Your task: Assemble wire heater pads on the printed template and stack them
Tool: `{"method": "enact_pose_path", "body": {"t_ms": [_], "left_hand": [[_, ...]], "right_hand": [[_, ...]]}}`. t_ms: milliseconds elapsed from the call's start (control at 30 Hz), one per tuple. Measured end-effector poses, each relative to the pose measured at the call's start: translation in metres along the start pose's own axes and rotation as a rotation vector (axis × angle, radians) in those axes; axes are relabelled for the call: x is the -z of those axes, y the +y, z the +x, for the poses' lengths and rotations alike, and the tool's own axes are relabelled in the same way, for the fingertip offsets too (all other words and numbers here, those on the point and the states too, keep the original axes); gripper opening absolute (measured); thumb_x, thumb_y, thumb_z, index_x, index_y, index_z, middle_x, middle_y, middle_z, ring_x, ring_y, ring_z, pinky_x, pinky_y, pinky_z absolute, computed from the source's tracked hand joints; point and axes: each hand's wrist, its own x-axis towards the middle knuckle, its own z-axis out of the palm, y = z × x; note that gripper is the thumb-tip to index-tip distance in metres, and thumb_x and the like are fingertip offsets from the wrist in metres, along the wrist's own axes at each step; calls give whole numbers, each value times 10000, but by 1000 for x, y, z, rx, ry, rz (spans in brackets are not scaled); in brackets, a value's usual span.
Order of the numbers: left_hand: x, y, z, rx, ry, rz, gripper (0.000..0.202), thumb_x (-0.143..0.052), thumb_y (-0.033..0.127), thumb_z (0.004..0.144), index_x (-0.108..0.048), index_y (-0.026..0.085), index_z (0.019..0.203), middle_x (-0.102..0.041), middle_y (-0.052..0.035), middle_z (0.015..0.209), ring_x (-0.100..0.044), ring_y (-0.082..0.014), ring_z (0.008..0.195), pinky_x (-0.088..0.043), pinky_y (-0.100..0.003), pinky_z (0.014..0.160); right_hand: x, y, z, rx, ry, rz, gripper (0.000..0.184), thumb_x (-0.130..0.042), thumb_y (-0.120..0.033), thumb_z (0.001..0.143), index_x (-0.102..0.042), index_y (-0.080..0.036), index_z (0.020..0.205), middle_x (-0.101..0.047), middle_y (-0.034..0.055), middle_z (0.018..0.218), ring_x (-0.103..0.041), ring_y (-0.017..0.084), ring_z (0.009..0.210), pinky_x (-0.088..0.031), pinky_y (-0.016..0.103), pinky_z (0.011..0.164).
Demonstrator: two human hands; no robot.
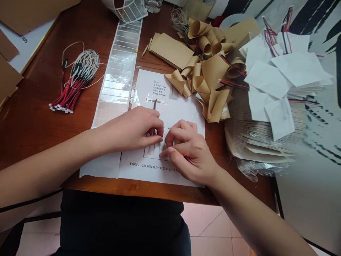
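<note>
A white printed sheet lies in front of me, with a rectangular outline and pale elongated shapes low on it. A thin dark wire lead comes from a small taped strip on the sheet and passes under my left hand. That hand is closed, its fingertips curled round the lead at the outline. My right hand is closed beside it, fingers bent and thumb and forefinger at the outline's lower part. Whatever sits between its fingertips is hidden. A strip of clear rectangular stickers lies left of the sheet.
Bundled red, black and white wires with small connectors lie at left. Brown paper pieces, flat and curled, lie at back right. Beside them rises a stack of white pieces with wire ends. Cardboard stands far left.
</note>
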Motion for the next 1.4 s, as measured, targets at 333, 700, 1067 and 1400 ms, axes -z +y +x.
{"method": "enact_pose_path", "body": {"t_ms": [333, 700, 1067, 1400], "left_hand": [[-7, -1, -1, -1, 63, 19, 115, -689, 179, 873, -761, 175, 783, -594, 5, 738, -521, -106, 638, -373, -247, 621], [-10, 1, 0, 11, 97, 66, 100, -721, 170, 842, -772, 172, 755, -581, 11, 689, -514, -110, 627, -367, -247, 600], [-11, 1, 0, -4, 121, 87, 103, -727, 169, 840, -771, 174, 747, -578, 18, 679, -510, -103, 611, -366, -244, 590], [-12, 0, 1, 61, 123, 64, 103, -752, 211, 835, -742, 178, 738, -622, 6, 723, -552, -123, 668, -369, -252, 612]], "right_hand": [[0, -1, 1, -9, 4, -1, 435, -492, -152, 908, -501, -191, 475, -590, 22, 717, -529, 180, 797, -347, 454, 802], [0, 0, 0, 12, 12, -7, 431, -490, -128, 915, -476, -185, 488, -580, 24, 731, -527, 177, 791, -363, 457, 792], [-2, 0, -1, 9, 31, -8, 430, -482, -128, 919, -478, -177, 491, -574, 28, 727, -518, 177, 791, -361, 464, 794], [0, 0, 0, 12, 19, -10, 424, -487, -134, 917, -507, -177, 496, -590, 28, 732, -522, 177, 795, -364, 454, 785]]}}
